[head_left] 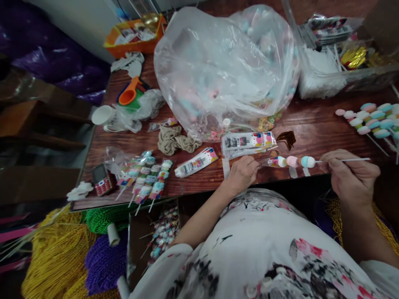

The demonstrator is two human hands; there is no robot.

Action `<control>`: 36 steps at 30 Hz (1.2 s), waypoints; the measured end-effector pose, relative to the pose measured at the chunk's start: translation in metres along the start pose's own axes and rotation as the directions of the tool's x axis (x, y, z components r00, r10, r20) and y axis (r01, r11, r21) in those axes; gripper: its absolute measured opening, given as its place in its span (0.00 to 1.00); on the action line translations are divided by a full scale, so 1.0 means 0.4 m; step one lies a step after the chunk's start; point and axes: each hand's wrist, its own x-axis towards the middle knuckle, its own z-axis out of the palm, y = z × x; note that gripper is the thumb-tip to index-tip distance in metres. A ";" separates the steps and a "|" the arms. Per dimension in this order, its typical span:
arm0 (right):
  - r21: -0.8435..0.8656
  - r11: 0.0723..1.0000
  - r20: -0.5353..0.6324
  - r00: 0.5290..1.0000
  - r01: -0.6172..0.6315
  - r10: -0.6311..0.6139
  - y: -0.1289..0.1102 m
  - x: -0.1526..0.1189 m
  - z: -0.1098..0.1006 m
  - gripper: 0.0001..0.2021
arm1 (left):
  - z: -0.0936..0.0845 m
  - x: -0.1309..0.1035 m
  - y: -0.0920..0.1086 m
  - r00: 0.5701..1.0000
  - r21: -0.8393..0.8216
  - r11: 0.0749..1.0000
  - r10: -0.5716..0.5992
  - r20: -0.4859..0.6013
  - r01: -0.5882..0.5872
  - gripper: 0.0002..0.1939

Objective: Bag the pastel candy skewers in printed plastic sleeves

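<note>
A marshmallow skewer with pink, blue and white pieces lies level above the table's front edge. My right hand is closed around its white stick, whose end sticks out past the fingers. At the other end my left hand pinches the clear printed wrapper, which reaches over the leftmost pieces. Just behind that hand lies a stack of printed clear wrappers. Another small pile of wrappers is to its left. Unwrapped marshmallow skewers are heaped at the far right.
A large clear bag of pastel pieces fills the table's back. Wrapped skewers and a red phone lie at left. Behind them are an orange tape dispenser and an orange tray. A clear bin holds white sticks.
</note>
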 end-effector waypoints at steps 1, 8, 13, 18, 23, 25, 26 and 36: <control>0.022 1.000 0.006 1.000 0.019 -0.019 0.005 0.000 0.000 0.04 | -0.002 -0.001 0.000 1.000 0.020 1.000 0.007 0.013 -0.007 0.09; 0.094 0.996 -0.016 1.000 0.002 -0.001 0.018 0.002 -0.004 0.04 | -0.002 0.002 -0.005 0.998 -0.251 0.966 -0.055 0.024 0.059 0.06; 0.266 0.938 -0.053 0.968 -0.222 0.244 0.055 0.018 -0.018 0.04 | 0.002 0.006 -0.013 0.995 -0.519 0.850 -0.100 0.009 0.090 0.08; 0.315 0.889 -0.008 0.936 -0.331 0.351 0.073 0.025 -0.009 0.08 | 0.005 0.004 -0.021 0.999 -0.465 0.885 0.026 0.021 -0.013 0.07; 0.292 0.906 -0.003 0.947 -0.307 0.322 0.064 0.027 0.004 0.07 | 0.011 0.001 -0.031 0.982 -0.313 0.935 0.188 0.034 -0.168 0.09; 0.254 0.925 0.017 0.957 -0.283 0.288 0.062 0.021 0.008 0.07 | 0.014 0.001 -0.032 0.973 -0.296 0.932 0.230 0.031 -0.210 0.09; 0.237 0.932 0.042 0.962 -0.274 0.272 0.062 0.017 0.010 0.06 | 0.016 0.001 -0.031 0.971 -0.302 0.928 0.236 0.023 -0.218 0.09; 0.365 0.902 0.110 0.973 -0.230 0.204 0.078 0.000 0.017 0.03 | -0.032 0.010 0.014 1.000 -0.319 0.947 -0.010 0.028 0.019 0.20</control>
